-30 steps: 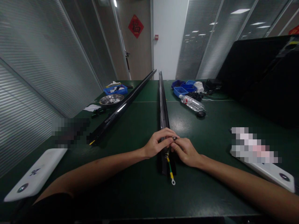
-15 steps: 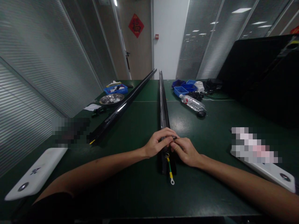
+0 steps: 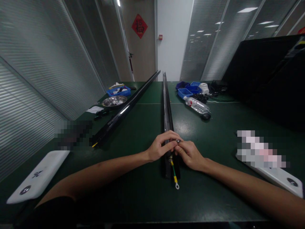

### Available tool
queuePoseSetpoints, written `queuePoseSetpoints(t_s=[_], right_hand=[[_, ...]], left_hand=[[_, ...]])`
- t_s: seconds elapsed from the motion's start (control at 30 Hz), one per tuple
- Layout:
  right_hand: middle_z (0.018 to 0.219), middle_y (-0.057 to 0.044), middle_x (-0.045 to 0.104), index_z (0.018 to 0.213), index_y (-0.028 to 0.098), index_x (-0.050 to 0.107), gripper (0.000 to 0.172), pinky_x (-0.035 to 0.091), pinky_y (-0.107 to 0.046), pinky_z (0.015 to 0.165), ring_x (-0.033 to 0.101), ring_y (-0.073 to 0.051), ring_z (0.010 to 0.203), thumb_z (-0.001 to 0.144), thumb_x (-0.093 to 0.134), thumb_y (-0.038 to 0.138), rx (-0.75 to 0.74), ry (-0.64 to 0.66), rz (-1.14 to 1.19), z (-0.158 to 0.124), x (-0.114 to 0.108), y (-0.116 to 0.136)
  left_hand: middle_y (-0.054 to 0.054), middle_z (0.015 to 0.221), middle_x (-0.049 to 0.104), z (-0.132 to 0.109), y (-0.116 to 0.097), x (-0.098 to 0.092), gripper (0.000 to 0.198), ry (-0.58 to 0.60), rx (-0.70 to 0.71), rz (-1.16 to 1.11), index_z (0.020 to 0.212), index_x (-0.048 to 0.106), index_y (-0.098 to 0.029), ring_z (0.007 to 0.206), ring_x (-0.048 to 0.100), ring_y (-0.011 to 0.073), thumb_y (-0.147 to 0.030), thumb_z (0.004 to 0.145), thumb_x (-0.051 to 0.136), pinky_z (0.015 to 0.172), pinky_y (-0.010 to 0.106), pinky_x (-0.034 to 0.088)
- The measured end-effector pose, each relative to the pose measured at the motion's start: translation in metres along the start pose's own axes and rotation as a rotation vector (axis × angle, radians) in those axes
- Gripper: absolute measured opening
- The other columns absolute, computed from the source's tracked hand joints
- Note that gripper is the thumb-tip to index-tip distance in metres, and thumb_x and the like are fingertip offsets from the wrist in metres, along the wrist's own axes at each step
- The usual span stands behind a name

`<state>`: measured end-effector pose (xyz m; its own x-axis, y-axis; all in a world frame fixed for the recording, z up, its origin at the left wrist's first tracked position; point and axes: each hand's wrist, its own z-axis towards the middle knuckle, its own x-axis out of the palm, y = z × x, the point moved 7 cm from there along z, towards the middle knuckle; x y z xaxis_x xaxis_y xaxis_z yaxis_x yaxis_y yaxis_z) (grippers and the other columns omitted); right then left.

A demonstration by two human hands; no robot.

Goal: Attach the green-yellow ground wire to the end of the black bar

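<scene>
A long black rail [image 3: 166, 108] runs down the middle of the green table [image 3: 143, 190] toward me. My left hand [image 3: 160, 147] rests over the rail's near part, its fingers curled and pinching at a small metal piece [image 3: 178, 140]. My right hand [image 3: 189, 155] meets it from the right, fingers pinched on the same small piece. A green-yellow wire [image 3: 173, 173] with a ring terminal hangs out of the rail's near end, just below both hands.
A second black rail [image 3: 124, 109] lies diagonally to the left. A white flat device [image 3: 38, 181] sits at near left, another [image 3: 278, 178] at near right. A metal bowl [image 3: 113, 101], blue bins [image 3: 184, 92], a plastic bottle [image 3: 196, 105] and a black panel [image 3: 269, 76] stand farther back.
</scene>
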<state>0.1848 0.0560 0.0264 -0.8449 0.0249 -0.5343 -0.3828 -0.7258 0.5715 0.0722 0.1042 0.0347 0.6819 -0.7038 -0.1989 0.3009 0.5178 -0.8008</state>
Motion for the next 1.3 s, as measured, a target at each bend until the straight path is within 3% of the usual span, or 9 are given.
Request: queuePoseSetpoints(t_s=[0.93, 1.3], right_hand=[[0.063, 0.0, 0.059, 0.078, 0.018, 0.06, 0.04, 0.043, -0.025, 0.054, 0.058, -0.014, 0.054, 0.111, 0.044, 0.035, 0.005, 0.002, -0.024, 0.0028, -0.0015, 0.0044], [0.066, -0.002, 0.066, 0.08, 0.018, 0.064, 0.044, 0.048, -0.025, 0.057, 0.063, -0.015, 0.057, 0.112, 0.041, 0.038, -0.011, 0.01, -0.003, 0.0007, -0.0015, 0.0028]], left_hand=[[0.012, 0.113, 0.068, 0.0011, -0.0039, 0.0006, 0.024, -0.006, 0.014, -0.012, 0.113, 0.073, -0.016, 0.109, 0.065, 0.0246, -0.031, 0.104, 0.057, 0.101, 0.041, 0.05], [0.012, 0.114, 0.067, 0.001, -0.0063, 0.0007, 0.024, 0.006, 0.02, 0.011, 0.114, 0.072, -0.016, 0.107, 0.065, 0.0241, -0.033, 0.102, 0.06, 0.095, 0.039, 0.052]])
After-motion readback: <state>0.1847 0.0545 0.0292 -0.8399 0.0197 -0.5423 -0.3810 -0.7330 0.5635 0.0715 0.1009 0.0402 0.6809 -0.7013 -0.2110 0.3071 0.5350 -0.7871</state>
